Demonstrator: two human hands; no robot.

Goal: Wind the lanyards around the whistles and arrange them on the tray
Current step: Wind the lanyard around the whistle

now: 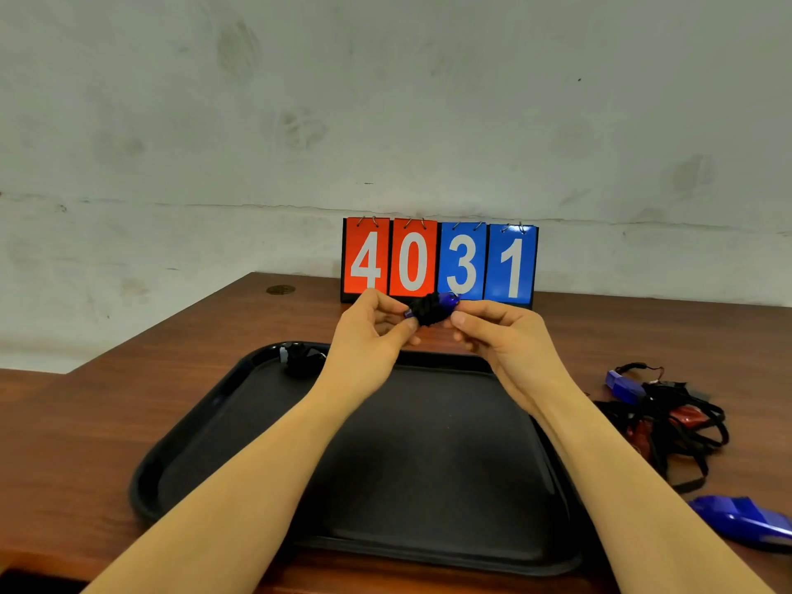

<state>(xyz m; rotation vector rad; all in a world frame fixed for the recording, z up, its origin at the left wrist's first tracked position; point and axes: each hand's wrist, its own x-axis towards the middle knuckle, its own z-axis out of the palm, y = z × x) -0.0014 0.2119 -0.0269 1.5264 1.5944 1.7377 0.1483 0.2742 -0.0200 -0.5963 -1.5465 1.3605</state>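
Note:
Both hands hold one blue whistle [433, 308] above the far edge of the black tray [205, 439]; black lanyard is wound thickly around its middle. My left hand [368, 332] pinches its left end and my right hand [501, 332] grips its right end. A wound whistle [300, 358] lies in the tray's far left corner. To the right of the tray sits a tangle of black lanyards [681, 426] with a blue whistle [623, 385] and a red whistle [688, 415]. Another blue whistle [745, 518] lies near the right edge.
A flip scoreboard [439, 261] reading 4031 stands at the back of the brown wooden table [107, 405], against a pale wall. The table's left side steps back, with an edge near the far left.

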